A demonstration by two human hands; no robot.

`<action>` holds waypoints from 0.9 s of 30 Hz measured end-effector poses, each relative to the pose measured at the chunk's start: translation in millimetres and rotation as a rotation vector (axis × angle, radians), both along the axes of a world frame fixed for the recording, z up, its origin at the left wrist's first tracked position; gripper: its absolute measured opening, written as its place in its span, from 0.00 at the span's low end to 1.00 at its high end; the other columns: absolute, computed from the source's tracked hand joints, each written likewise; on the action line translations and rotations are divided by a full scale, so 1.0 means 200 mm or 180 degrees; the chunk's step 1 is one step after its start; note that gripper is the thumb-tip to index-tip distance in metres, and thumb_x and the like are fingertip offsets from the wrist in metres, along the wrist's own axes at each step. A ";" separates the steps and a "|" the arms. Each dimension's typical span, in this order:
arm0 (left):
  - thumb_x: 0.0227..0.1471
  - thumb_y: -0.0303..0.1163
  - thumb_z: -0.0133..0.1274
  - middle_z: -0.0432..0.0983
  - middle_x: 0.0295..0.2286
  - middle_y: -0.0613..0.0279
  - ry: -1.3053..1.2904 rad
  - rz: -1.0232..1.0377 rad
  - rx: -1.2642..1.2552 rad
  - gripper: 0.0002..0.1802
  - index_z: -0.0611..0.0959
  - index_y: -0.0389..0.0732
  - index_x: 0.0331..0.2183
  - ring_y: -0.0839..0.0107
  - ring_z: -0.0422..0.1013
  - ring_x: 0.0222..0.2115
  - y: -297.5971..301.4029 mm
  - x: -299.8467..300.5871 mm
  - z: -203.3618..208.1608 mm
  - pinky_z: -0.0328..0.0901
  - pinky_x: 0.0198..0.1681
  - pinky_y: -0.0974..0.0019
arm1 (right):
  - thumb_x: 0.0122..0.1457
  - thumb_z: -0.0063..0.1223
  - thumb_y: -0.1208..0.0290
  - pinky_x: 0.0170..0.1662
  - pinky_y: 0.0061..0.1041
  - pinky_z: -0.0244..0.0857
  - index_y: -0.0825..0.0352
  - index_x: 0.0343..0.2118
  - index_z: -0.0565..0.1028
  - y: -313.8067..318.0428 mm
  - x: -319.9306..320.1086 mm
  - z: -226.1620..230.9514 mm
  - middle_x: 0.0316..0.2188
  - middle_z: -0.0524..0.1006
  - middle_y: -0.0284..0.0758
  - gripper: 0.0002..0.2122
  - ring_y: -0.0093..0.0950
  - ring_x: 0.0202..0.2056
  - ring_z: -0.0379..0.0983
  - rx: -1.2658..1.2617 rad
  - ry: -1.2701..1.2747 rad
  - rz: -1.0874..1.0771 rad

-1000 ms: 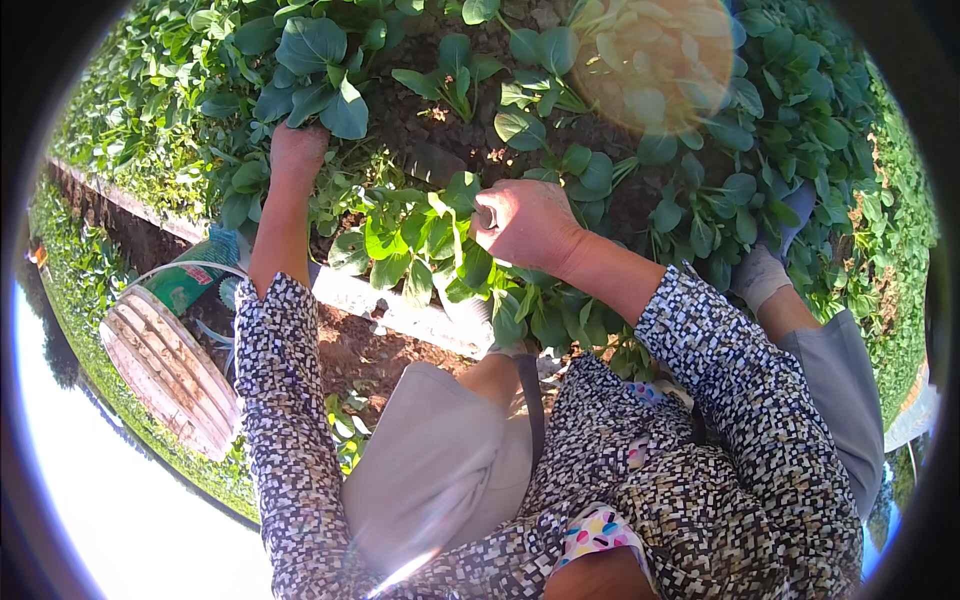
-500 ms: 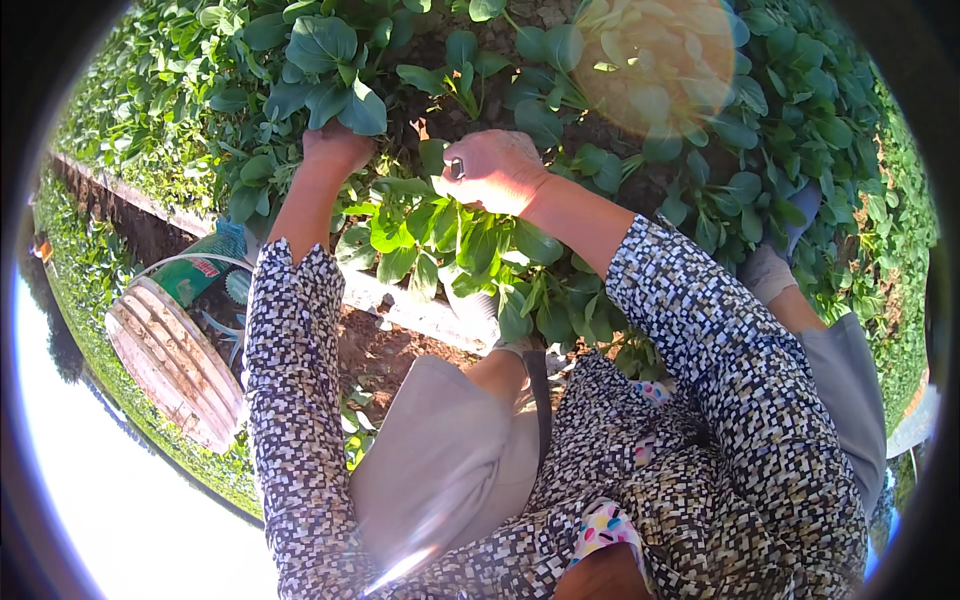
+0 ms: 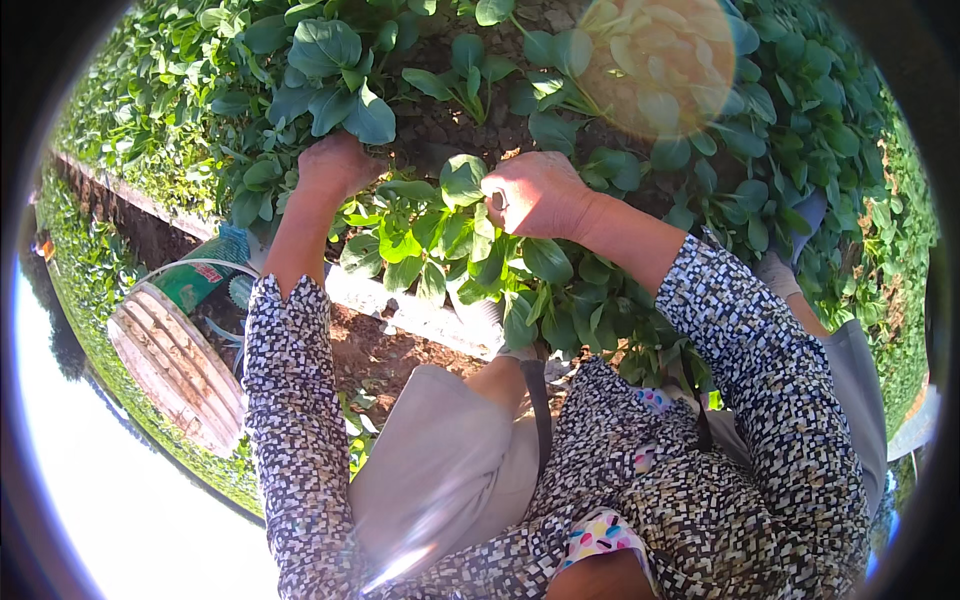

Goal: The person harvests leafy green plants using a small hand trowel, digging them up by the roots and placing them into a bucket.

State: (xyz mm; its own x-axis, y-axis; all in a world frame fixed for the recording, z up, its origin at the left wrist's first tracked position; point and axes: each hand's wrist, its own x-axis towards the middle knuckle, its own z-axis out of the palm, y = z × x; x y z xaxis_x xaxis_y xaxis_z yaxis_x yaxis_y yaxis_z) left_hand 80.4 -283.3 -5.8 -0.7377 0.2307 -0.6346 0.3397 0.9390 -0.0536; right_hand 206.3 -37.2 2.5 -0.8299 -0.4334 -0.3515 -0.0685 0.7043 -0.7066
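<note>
My left hand [image 3: 338, 165] reaches low among the greens, just beneath the broad dark leaves of a leafy green plant [image 3: 335, 85]. Its fingertips are hidden, so its grip does not show. To the right, my right hand [image 3: 545, 195] is closed in a fist with a ring on one finger. Anything inside that fist is hidden. A rounded leaf [image 3: 463, 180] stands beside its knuckles, and bright sunlit leafy greens [image 3: 430, 235] spread below and between my hands. A smaller green plant [image 3: 470, 80] grows in bare soil beyond them.
At the left a pale ribbed bucket [image 3: 175, 365] lies tipped, with a green package [image 3: 190, 285] by its rim. A pale edging strip [image 3: 400, 310] runs in front of my bent knee [image 3: 430, 450]. Dense greens [image 3: 800, 120] fill the right side.
My right hand has moved to the right, away from my left hand, and remains closed. My left hand has drawn slightly nearer to me. The rounded leaf between them now shows more fully.
</note>
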 end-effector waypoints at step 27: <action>0.45 0.37 0.60 0.77 0.40 0.51 -0.1167 0.3864 0.4171 0.25 0.77 0.35 0.45 0.61 0.75 0.40 -0.26 -0.13 -0.01 0.68 0.44 0.61 | 0.48 0.49 0.62 0.34 0.36 0.68 0.60 0.23 0.78 -0.09 -0.22 -0.02 0.23 0.77 0.38 0.09 0.40 0.31 0.75 0.0242 0.0205 0.0468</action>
State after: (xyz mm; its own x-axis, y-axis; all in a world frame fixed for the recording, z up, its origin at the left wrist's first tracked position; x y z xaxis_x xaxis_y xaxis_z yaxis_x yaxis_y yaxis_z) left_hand 54.7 -334.6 -7.2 -0.7380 0.1596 -0.6557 -0.6621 0.0167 0.7492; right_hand 163.2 -55.9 -1.4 -0.7814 -0.5258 -0.3361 -0.2181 0.7346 -0.6425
